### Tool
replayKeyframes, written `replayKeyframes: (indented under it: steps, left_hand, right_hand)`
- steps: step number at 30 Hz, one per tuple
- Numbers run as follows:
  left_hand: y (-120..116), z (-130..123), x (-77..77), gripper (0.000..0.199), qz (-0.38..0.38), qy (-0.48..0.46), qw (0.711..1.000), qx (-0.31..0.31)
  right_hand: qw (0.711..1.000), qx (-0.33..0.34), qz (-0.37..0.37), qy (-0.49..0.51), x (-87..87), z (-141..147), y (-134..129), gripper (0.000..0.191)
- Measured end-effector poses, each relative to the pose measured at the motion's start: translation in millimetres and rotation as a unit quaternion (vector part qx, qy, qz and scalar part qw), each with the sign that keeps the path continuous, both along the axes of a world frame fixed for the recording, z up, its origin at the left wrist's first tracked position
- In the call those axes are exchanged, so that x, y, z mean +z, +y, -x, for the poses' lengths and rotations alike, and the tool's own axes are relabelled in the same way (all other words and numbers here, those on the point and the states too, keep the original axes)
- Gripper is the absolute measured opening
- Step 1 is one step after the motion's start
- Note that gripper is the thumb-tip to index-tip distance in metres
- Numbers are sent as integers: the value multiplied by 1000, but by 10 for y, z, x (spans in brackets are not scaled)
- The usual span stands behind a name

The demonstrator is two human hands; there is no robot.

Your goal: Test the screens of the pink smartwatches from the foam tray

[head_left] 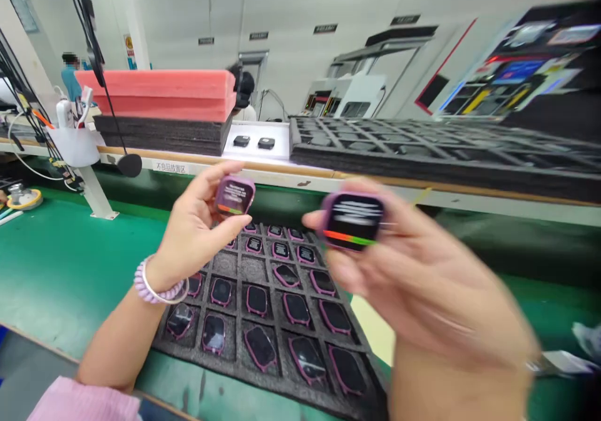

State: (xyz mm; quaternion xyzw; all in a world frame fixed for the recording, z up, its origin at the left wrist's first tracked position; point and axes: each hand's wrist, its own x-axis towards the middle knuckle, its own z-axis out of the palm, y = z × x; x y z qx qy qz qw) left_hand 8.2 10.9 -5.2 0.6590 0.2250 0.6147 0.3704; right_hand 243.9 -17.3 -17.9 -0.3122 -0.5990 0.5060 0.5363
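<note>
My left hand (200, 221) holds a purple-framed watch (235, 197) between thumb and fingers, its lit screen showing text and a coloured strip. A second purple-framed watch (353, 221), also lit with text and a red-to-green bar, is gripped in my right hand (413, 264), which is blurred. Both watches are raised above a black foam tray (241, 293) divided into compartments. Several purple-framed watches lie in it, some with lit text near the back, the front ones with dark screens. Two compartments behind the middle hold no watch.
On the shelf (319, 174) at the back are pink foam (159, 92) over black sheets, a white box (256, 133) with two dark pieces, and stacked black trays (422, 152). A white holder (75, 146) stands left. People are in the background.
</note>
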Motion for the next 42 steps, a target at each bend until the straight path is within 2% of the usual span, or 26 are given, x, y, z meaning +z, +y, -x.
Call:
replayKeyframes:
  steps: [3,6,11,20,30,42]
  left_hand:
    - [163,-116,-130,57,53,24,998,-36]
    - [225,-181,-209,58,103,30,992,-69]
    - [187,-212,-192,48,122,22,988,-95]
    - [181,-237,-204,64,191,-26,971,-141]
    - [175,-259,-224,42,194,-32,970,-142]
    - [189,-254,-226,43,204,-40,967,-145]
  right_hand:
    - [996,54,49,60,32,152,152,60]
    - [993,59,74,72,-26,243,268,58]
    - [994,52,60,72,-85,256,298,53]
    - [995,33,49,77,-100,266,313,48]
    - [994,28,42,100,-150,258,368,44]
    - [995,32,31,95,-154,279,369,44]
